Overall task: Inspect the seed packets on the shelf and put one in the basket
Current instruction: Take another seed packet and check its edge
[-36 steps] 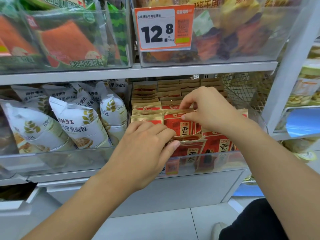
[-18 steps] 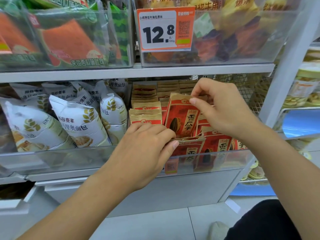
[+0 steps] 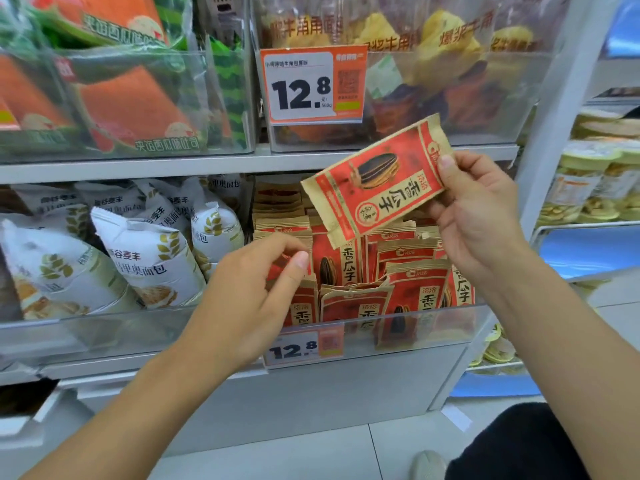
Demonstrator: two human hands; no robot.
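Note:
A red and tan sunflower seed packet (image 3: 375, 178) is lifted clear of the shelf, tilted on its side, printed face toward me. My right hand (image 3: 474, 216) pinches its right end between thumb and fingers. Below it, several more seed packets (image 3: 408, 289) stand in rows in a clear-fronted shelf bin (image 3: 381, 327). My left hand (image 3: 256, 292) hovers at the left front of the bin, fingers loosely curled near the packet tops, holding nothing that I can see. No basket is in view.
White bread bags (image 3: 138, 261) fill the bin to the left. The upper shelf (image 3: 207, 164) holds snack bags behind clear fronts with a 12.8 price tag (image 3: 311, 86). A white upright post (image 3: 561, 133) borders the right. Pale floor tiles lie below.
My right hand has pulled one seed packet up out of the rows and raised it, turning it sideways. My left hand has come off the front packets and drawn back slightly.

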